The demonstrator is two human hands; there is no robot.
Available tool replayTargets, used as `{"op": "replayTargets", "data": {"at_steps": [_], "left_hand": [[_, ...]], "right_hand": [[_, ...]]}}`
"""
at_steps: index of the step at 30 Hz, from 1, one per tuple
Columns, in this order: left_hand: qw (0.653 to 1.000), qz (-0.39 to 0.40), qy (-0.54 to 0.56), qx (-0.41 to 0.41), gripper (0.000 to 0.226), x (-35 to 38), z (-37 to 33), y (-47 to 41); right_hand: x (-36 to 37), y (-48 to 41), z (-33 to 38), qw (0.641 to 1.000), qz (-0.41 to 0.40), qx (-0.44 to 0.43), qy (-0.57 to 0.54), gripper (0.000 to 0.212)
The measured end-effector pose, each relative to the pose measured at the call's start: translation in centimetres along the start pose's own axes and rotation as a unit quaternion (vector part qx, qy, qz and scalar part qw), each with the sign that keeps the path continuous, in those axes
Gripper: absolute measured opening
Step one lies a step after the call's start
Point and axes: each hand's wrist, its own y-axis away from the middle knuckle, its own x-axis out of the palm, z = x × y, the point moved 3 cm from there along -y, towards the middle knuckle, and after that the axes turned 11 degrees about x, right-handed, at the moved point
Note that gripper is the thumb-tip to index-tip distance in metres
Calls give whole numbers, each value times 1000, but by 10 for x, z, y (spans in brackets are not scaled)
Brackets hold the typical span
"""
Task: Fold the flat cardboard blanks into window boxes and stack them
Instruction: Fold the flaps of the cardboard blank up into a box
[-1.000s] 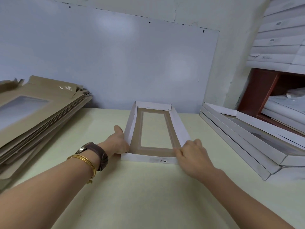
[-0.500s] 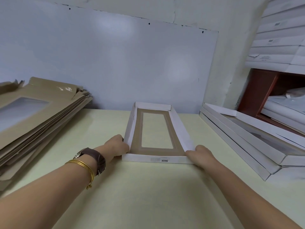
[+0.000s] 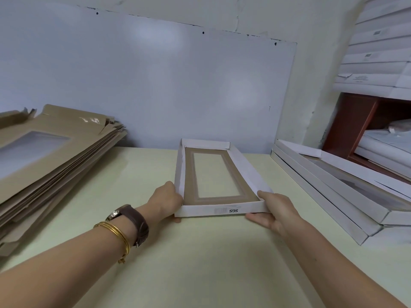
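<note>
Folded box [image 3: 200, 211]: at 12 o'clock on the surface [image 3: 200, 263], long axis running away from the viewer. White walls raised on all four sides, brown inside, rectangular window in the floor, open side up. "SGS" reads upside down on the near wall. Left hand [image 3: 166, 201] and right hand [image 3: 274, 213] each hold a near corner.

Flat blanks [image 3: 55, 156]: brown, windowed, piled unevenly at 9 o'clock.

Finished boxes [image 3: 333, 190]: white, stacked at 3 o'clock, skewed.

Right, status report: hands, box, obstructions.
Left hand, right hand grip near corners of window box. Box folded, walls up. Nothing between it and finished stack, right.
</note>
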Motion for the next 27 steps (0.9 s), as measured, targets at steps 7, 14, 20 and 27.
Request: {"op": "replayTargets", "data": {"at_steps": [7, 14, 20, 27], "left_hand": [[999, 2, 43, 4, 12, 13, -7, 13], [978, -17, 206, 7, 19, 24, -19, 18], [982, -1, 185, 21, 23, 35, -21, 21], [988, 9, 150, 30, 17, 38, -20, 22]], "right_hand": [[-16, -2, -3, 999, -19, -19, -27, 25], [-36, 1, -7, 994, -17, -64, -82, 40], [-53, 7, -4, 995, -35, -64, -71, 18], [-49, 9, -12, 987, -11, -25, -161, 31]]}}
